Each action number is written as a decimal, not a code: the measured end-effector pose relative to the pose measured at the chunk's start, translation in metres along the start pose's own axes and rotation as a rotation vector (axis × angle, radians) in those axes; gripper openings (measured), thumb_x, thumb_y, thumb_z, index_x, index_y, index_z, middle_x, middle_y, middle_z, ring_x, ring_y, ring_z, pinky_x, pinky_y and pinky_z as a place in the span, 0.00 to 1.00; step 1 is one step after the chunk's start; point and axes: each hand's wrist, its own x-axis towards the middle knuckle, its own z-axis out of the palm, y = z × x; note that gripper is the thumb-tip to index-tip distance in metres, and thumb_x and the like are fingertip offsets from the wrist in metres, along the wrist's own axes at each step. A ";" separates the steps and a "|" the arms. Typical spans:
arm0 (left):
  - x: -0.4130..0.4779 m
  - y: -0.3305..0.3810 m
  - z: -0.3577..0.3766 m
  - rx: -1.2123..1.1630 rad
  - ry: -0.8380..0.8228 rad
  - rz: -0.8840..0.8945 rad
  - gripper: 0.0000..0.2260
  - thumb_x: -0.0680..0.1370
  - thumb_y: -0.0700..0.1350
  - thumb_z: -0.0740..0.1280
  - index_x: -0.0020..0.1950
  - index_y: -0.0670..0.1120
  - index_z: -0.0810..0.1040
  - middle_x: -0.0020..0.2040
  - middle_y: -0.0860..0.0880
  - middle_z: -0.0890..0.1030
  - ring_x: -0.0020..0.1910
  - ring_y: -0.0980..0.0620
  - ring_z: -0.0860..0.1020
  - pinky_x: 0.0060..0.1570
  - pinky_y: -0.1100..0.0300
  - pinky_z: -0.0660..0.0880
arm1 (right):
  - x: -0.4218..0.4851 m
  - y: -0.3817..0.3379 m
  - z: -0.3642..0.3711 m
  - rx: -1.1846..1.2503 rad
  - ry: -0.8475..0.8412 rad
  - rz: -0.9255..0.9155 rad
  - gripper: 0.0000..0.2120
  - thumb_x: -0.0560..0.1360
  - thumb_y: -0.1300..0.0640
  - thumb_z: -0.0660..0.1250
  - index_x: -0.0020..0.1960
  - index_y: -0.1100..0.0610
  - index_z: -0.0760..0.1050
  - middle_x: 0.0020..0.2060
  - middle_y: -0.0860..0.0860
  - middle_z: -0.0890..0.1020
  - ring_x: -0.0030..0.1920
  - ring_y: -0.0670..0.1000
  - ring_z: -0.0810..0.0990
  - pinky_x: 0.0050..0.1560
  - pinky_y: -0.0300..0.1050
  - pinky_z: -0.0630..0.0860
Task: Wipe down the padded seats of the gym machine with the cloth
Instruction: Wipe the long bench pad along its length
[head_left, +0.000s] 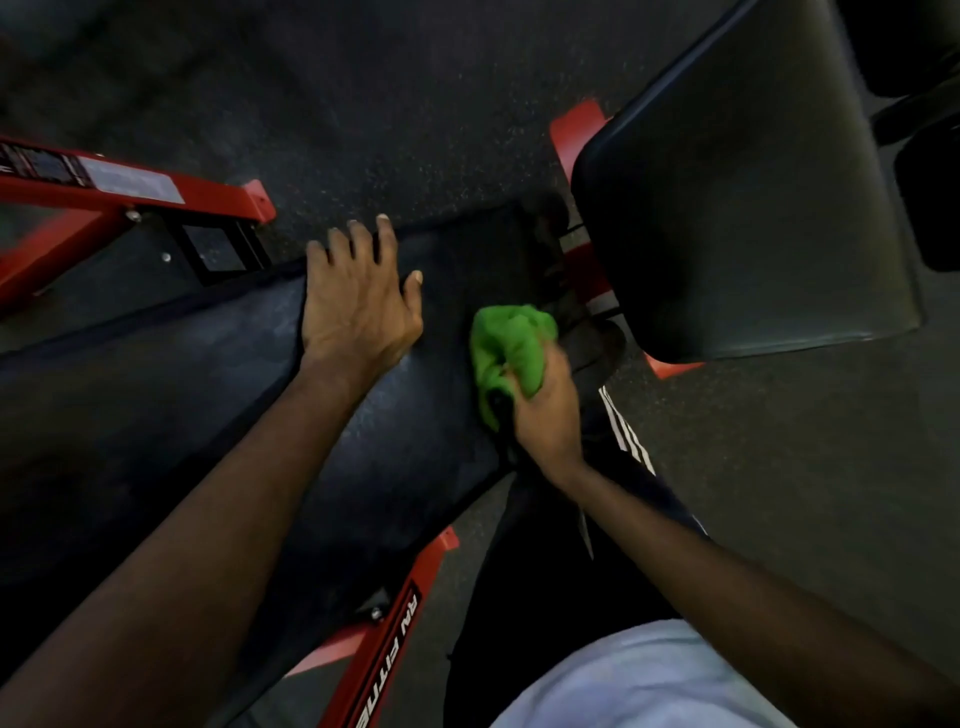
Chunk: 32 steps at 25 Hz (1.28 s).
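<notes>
Cloth (511, 348), blurred, gripped by right hand (545, 410); left hand (358, 306) lies flat, fingers spread, on padded seat (208, 415).

The light is dim and flat. A soft sheen from above greys the pad (753, 208) at upper right, while the seat (156, 426) sinks to near black toward the lower left. The green cloth (511, 348) is the one bright, saturated patch. Motion blur smears the right hand (545, 410) and the cloth's edges; the left hand (358, 306) is sharper. The floor (363, 104) looks grainy and soft. Wide-angle distortion bends the red frame (130, 182) near the edges.
</notes>
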 end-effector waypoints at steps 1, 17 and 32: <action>0.000 0.000 0.000 0.006 0.006 -0.001 0.31 0.84 0.58 0.49 0.80 0.38 0.58 0.72 0.32 0.69 0.67 0.32 0.70 0.67 0.38 0.66 | 0.020 0.015 -0.006 -0.019 0.072 0.111 0.24 0.76 0.53 0.69 0.71 0.56 0.71 0.66 0.54 0.77 0.66 0.56 0.76 0.68 0.48 0.71; 0.002 0.001 0.004 -0.012 0.051 0.002 0.31 0.83 0.57 0.51 0.81 0.38 0.57 0.73 0.33 0.69 0.67 0.33 0.70 0.66 0.38 0.66 | 0.061 -0.027 0.015 -0.056 0.074 -0.045 0.23 0.78 0.51 0.69 0.71 0.54 0.71 0.67 0.51 0.77 0.67 0.52 0.75 0.66 0.42 0.69; 0.031 0.025 -0.002 -0.062 -0.058 -0.003 0.31 0.80 0.57 0.51 0.77 0.38 0.64 0.63 0.35 0.76 0.57 0.36 0.75 0.56 0.44 0.69 | 0.107 -0.020 0.013 -0.008 0.067 0.112 0.25 0.79 0.48 0.67 0.74 0.55 0.70 0.69 0.54 0.77 0.69 0.57 0.75 0.69 0.48 0.70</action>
